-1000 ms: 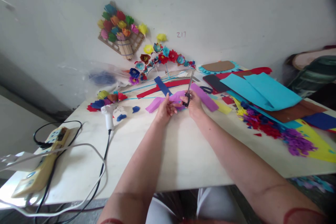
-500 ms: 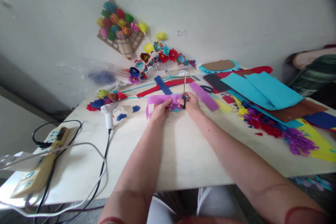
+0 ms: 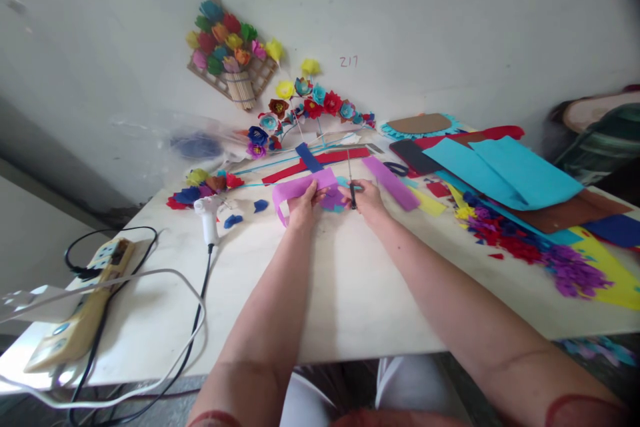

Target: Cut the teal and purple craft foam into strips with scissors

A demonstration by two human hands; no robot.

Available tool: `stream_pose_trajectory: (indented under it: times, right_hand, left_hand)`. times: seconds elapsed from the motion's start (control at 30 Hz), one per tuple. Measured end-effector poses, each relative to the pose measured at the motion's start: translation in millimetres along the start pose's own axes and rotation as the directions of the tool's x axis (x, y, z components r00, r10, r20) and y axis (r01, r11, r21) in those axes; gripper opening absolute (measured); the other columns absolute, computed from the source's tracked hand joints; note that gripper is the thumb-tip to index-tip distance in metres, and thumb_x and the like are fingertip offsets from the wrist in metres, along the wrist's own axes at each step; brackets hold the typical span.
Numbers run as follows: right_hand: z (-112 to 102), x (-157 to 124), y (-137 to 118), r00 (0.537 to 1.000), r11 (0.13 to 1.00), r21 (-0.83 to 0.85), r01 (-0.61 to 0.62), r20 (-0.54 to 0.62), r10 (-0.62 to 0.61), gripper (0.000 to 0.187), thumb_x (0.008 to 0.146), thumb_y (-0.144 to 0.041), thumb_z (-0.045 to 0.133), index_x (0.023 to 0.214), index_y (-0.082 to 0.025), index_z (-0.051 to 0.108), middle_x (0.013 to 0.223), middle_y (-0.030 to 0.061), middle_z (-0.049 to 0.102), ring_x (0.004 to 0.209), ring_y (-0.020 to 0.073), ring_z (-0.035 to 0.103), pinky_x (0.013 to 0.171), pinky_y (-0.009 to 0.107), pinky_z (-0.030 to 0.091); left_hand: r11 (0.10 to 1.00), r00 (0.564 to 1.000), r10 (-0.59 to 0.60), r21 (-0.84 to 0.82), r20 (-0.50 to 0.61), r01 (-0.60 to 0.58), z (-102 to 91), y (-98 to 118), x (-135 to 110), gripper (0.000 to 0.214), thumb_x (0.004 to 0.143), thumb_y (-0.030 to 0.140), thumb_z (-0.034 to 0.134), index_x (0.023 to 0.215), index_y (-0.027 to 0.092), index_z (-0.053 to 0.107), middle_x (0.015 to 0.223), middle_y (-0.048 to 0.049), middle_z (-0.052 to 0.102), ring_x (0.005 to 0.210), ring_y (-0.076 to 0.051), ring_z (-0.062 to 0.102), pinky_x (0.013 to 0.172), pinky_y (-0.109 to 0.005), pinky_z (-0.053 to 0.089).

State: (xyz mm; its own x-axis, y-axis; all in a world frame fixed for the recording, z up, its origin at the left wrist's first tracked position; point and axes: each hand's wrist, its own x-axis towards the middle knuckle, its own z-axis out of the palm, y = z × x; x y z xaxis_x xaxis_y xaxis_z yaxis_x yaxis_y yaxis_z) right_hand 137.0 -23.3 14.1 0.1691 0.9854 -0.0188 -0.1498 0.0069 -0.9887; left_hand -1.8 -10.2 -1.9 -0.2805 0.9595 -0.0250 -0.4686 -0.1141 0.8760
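Note:
My left hand (image 3: pixel 305 203) pinches a purple paper strip (image 3: pixel 300 187) whose left part curls down toward the table. In my right hand (image 3: pixel 369 200) are scissors (image 3: pixel 353 193) with dark handles, their thin blades pointing away from me. The scissors are apart from the strip, just to its right. Beneath and between the hands lie purple and light-blue paper pieces, partly covered by fingers. A second purple strip (image 3: pixel 391 183) rests flat beyond my right hand. Blue petals (image 3: pixel 233 221) lie left of my left hand.
A white glue gun (image 3: pixel 207 220) and a power strip (image 3: pixel 83 307) with looping cables occupy the left. Paper flowers (image 3: pixel 313 107) stand at the back. On the right are light-blue sheets (image 3: pixel 505 170), a dark phone (image 3: pixel 413 158) and heaped paper scraps (image 3: pixel 520 240).
The right hand and scissors have drawn apart from the strip, which both hands held together before. The strip's right end now stands free above my left fingers.

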Motion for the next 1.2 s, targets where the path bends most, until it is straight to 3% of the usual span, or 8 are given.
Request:
stream_pose_trajectory:
  times: [0.23, 0.4, 0.6, 0.87, 1.2]
  right_hand:
    - [-3.2, -5.2, -4.1, 0.993, 0.994, -0.11, 0.006, 0.119, 0.008, 0.034, 0.057, -0.037, 0.078, 0.069, -0.015, 0.056, 0.045, -0.0024, 0.056, 0.033, 0.0066, 0.046, 0.027, 0.015, 0.028]
    - [-2.8, 0.4, 8.0, 0.985, 0.986, -0.165, 0.002, 0.17, 0.026, 0.038, 0.054, -0.038, 0.081, 0.074, -0.016, 0.057, 0.05, -0.0023, 0.058, 0.035, 0.0096, 0.053, 0.024, 0.015, 0.025]
    - [-3.1, 1.2, 13.1, 0.98, 0.974, -0.225, 0.037, 0.198, 0.008, 0.036, 0.062, -0.042, 0.076, 0.08, -0.016, 0.059, 0.053, -0.0025, 0.059, 0.037, 0.0098, 0.055, 0.024, 0.014, 0.027]
    - [-8.2, -8.4, -0.6, 0.954, 0.972, -0.234, 0.017, 0.295, 0.055, 0.038, 0.067, -0.051, 0.07, 0.067, -0.017, 0.053, 0.05, -0.0017, 0.057, 0.033, 0.0065, 0.049, 0.025, 0.014, 0.024]
    - [-12.0, -9.1, -1.7, 0.926, 0.97, -0.242, 0.023, 0.37, 0.07, 0.038, 0.07, -0.052, 0.066, 0.067, -0.016, 0.055, 0.05, 0.0002, 0.059, 0.034, 0.0082, 0.052, 0.026, 0.015, 0.025]
  left_hand:
    - [0.992, 0.999, -0.038, -0.126, -0.038, 0.033, -2.0, 0.2, 3.5, 0.008, 0.07, 0.016, 0.07, 0.067, 0.01, 0.065, 0.065, -0.0078, 0.068, 0.063, -0.016, 0.067, 0.067, -0.025, 0.055]
    - [0.984, 0.997, -0.03, -0.178, -0.068, 0.017, -2.3, 1.0, 4.1, 0.007, 0.068, 0.013, 0.07, 0.068, 0.009, 0.064, 0.065, -0.0052, 0.066, 0.064, -0.016, 0.067, 0.07, -0.028, 0.055]
    - [0.973, 0.997, -0.046, -0.229, -0.066, 0.03, -1.0, 4.3, 3.9, 0.005, 0.068, 0.012, 0.067, 0.069, 0.009, 0.063, 0.066, -0.004, 0.066, 0.065, -0.015, 0.067, 0.068, -0.025, 0.055]
    - [0.95, 0.994, -0.053, -0.311, -0.091, 0.022, -2.5, 9.5, 4.9, 0.005, 0.069, 0.01, 0.066, 0.068, 0.011, 0.062, 0.069, -0.0042, 0.067, 0.065, -0.015, 0.068, 0.068, -0.025, 0.055]
    - [0.946, 0.995, -0.071, -0.32, -0.069, 0.045, -6.3, 9.5, 8.0, 0.002, 0.073, 0.012, 0.064, 0.072, 0.012, 0.062, 0.07, -0.0038, 0.068, 0.069, -0.014, 0.068, 0.073, -0.026, 0.055]
